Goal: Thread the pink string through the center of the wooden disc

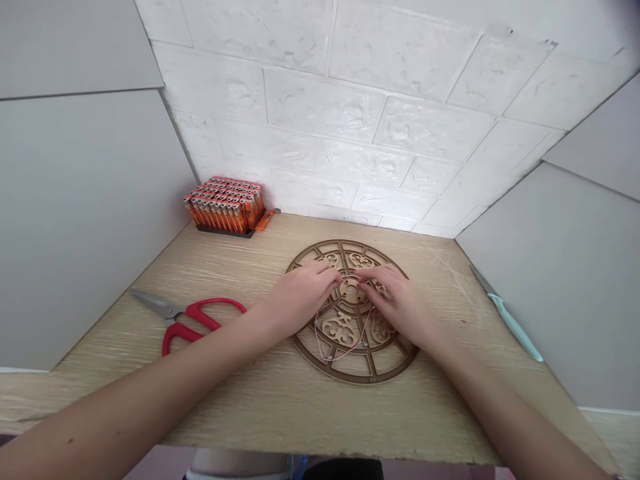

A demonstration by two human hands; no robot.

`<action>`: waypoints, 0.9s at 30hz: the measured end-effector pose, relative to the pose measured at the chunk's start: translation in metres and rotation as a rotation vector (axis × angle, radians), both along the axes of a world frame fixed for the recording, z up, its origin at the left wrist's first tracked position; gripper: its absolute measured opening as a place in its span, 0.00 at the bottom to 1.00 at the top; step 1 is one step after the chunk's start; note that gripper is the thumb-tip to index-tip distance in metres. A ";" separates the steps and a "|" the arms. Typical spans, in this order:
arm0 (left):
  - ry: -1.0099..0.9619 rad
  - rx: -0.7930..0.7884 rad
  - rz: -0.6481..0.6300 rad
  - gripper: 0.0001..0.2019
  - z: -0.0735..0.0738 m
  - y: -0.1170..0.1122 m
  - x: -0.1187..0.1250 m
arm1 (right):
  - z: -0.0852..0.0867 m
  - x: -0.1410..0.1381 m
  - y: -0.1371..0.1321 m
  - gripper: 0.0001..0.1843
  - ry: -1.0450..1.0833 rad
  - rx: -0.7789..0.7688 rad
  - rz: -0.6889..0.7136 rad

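Note:
A round wooden openwork disc (371,365) with spokes and scroll cut-outs lies flat on the table, partly covered by both hands. Over it hangs a loop of thin pinkish-white wire (343,355) with tiny pale spots along it. My left hand (300,297) pinches one side of this wire at the left of the disc's centre ring. From the right, my right hand (400,300) pinches the other side, thumb and forefinger close together. The fingertips of the two hands are a small gap apart, and what exactly lies between them is too small to make out.
Red-handled scissors (204,313) lie left of the disc, near my left forearm. A block of orange batteries (225,207) stands at the back left, with an orange piece (265,220) beside it. A knife with a mint handle (515,328) lies by the right panel. A white brick-pattern wall (325,120) closes the back.

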State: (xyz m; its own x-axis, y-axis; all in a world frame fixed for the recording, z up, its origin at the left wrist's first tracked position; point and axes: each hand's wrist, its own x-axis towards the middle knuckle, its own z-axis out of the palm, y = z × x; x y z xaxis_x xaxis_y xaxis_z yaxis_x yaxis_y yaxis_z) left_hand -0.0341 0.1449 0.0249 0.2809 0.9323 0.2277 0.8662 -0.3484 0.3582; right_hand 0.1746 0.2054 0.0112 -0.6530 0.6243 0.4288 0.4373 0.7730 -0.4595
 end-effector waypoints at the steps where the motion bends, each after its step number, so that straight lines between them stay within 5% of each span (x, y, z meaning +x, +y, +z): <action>1: 0.003 0.002 0.000 0.15 0.000 0.000 0.000 | 0.000 0.000 0.000 0.09 -0.001 0.004 0.007; 27: -0.004 -0.023 -0.046 0.14 -0.006 0.008 -0.003 | -0.007 0.000 0.015 0.12 -0.137 0.181 0.018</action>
State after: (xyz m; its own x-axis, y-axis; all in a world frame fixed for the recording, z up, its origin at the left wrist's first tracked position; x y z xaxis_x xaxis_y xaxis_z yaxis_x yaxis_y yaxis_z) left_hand -0.0372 0.1533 0.0192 0.3230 0.9234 0.2075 0.8478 -0.3797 0.3701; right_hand 0.1749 0.2199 0.0042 -0.7234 0.5327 0.4392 0.4715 0.8459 -0.2493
